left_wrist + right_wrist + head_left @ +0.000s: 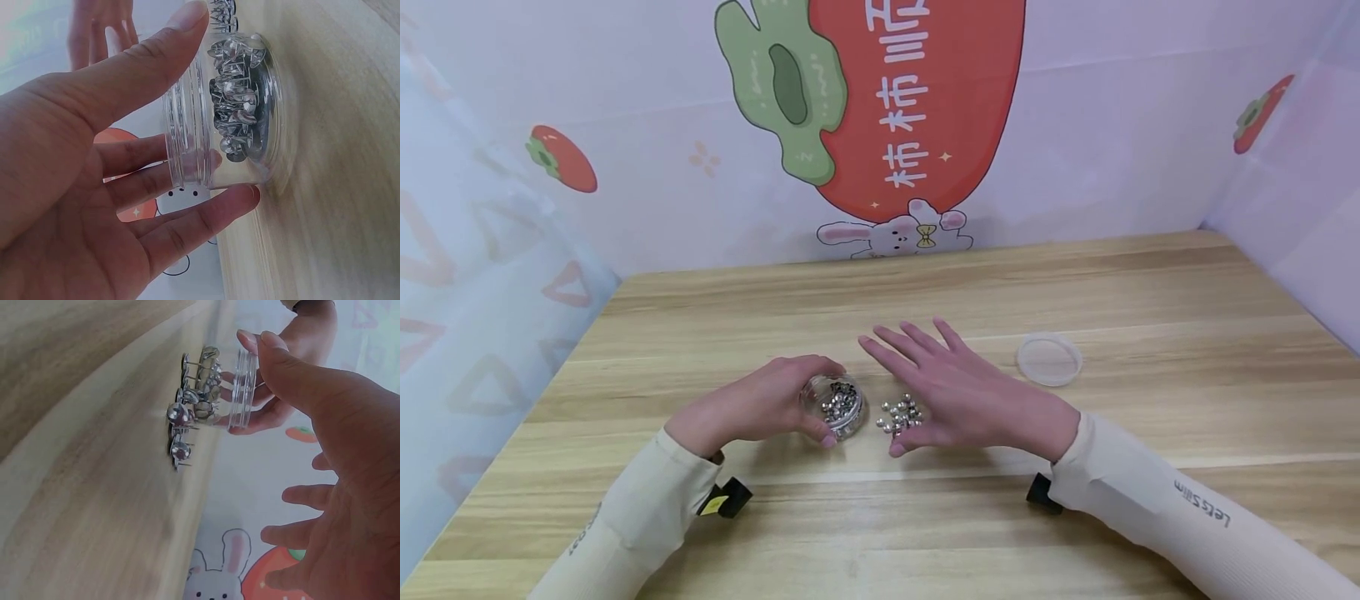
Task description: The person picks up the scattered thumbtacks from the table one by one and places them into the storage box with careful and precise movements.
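My left hand [775, 398] holds a small clear round jar [852, 425] on the table, thumb at the near side and fingers round the far side. Silver thumbtacks [234, 94] lie inside the jar, which has a threaded rim and stands upright without a cover. Just right of it is a loose pile of thumbtacks [901, 412] on the wood, several with points up in the right wrist view. Over the right side of that pile hovers my right hand [951, 392], fingers spread and holding nothing; it hides part of the pile in the head view.
A clear round lid [1049, 359] lies flat on the wooden table [880, 533], beyond my right wrist. Behind the table hangs a pale backdrop [1112, 150] with persimmon and rabbit drawings. Pale cloth also flanks both sides.
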A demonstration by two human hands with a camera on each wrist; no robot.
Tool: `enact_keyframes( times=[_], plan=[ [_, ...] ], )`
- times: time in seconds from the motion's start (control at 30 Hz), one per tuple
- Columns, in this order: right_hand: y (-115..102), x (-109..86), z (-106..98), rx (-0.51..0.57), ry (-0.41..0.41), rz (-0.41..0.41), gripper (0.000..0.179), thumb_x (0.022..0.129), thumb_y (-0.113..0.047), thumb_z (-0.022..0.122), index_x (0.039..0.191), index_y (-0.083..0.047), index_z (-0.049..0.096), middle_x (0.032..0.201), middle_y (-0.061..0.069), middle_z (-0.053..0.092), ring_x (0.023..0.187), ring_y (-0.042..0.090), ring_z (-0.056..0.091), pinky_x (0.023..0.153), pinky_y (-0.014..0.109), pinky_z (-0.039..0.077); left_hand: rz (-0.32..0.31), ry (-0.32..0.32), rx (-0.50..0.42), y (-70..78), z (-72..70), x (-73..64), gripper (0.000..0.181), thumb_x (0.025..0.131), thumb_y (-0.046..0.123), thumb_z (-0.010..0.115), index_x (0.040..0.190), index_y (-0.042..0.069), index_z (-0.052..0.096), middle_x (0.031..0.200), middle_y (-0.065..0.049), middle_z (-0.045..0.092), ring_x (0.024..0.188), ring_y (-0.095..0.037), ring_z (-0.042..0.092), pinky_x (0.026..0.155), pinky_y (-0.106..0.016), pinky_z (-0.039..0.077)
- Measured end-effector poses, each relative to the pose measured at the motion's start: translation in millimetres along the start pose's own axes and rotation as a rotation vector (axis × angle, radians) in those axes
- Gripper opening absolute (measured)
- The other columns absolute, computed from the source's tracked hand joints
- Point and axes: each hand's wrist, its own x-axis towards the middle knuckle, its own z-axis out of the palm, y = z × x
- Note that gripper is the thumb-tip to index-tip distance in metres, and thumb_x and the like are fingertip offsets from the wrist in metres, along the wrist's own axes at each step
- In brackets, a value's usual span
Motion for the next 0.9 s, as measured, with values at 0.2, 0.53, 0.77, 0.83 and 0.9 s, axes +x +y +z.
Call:
enact_keyframes(
  times=[0.2, 0.53, 0.77, 0.83, 0.9],
  plan=[
    [2.7, -1.1, -1.6, 0.003, 0.017, -0.008, 0.111, 0.074, -0.068, 0.069, 0.157, -0.023, 0.011, 0.162, 0.004, 0.023, 0.148, 0.035, 0.024, 0.118, 0.063, 0.013, -0.002, 0.000, -0.006, -0.6, -0.1, -0.4, 0.081, 0.067, 0.041, 0.087, 0.132, 0.005, 0.054, 0.131, -0.010, 0.062, 0.106, -0.023, 0.061, 0.098, -0.045, 0.048],
    [6.4, -2.4, -2.4, 0.030, 0.012, -0.007, 0.110, 0.073, -0.068, 0.070, 0.157, -0.021, 0.015, 0.159, 0.005, 0.030, 0.147, 0.032, 0.028, 0.117, 0.064, 0.013, 0.005, 0.002, 0.013, 0.3, 0.7, 0.4, 0.081, 0.067, 0.041, 0.086, 0.132, 0.005, 0.054, 0.132, -0.011, 0.061, 0.112, -0.025, 0.061, 0.101, -0.046, 0.047],
    [8.1, -0.8, -0.2, 0.039, -0.008, -0.012, 0.105, 0.075, -0.067, 0.069, 0.156, -0.021, 0.021, 0.155, 0.002, 0.037, 0.143, 0.028, 0.035, 0.117, 0.064, 0.015, -0.009, -0.004, 0.009, 1.3, 0.2, 0.1, 0.083, 0.067, 0.041, 0.086, 0.133, 0.004, 0.053, 0.134, -0.011, 0.060, 0.119, -0.028, 0.058, 0.104, -0.047, 0.045],
    [8.7, -0.3, 0.3, 0.038, -0.016, -0.007, 0.102, 0.075, -0.066, 0.070, 0.155, -0.020, 0.024, 0.153, 0.002, 0.040, 0.141, 0.027, 0.038, 0.117, 0.063, 0.015, -0.008, -0.003, 0.012, 1.2, 0.2, 0.0, 0.083, 0.067, 0.041, 0.086, 0.133, 0.004, 0.053, 0.135, -0.011, 0.059, 0.122, -0.030, 0.057, 0.105, -0.048, 0.044],
    [9.2, 0.2, 0.8, 0.034, -0.022, -0.004, 0.098, 0.075, -0.065, 0.070, 0.152, -0.019, 0.030, 0.149, 0.001, 0.045, 0.138, 0.026, 0.042, 0.117, 0.063, 0.016, -0.009, -0.002, 0.013, 1.1, 0.4, 0.0, 0.083, 0.067, 0.041, 0.086, 0.133, 0.004, 0.053, 0.135, -0.011, 0.059, 0.122, -0.030, 0.056, 0.105, -0.048, 0.044]
  ],
)
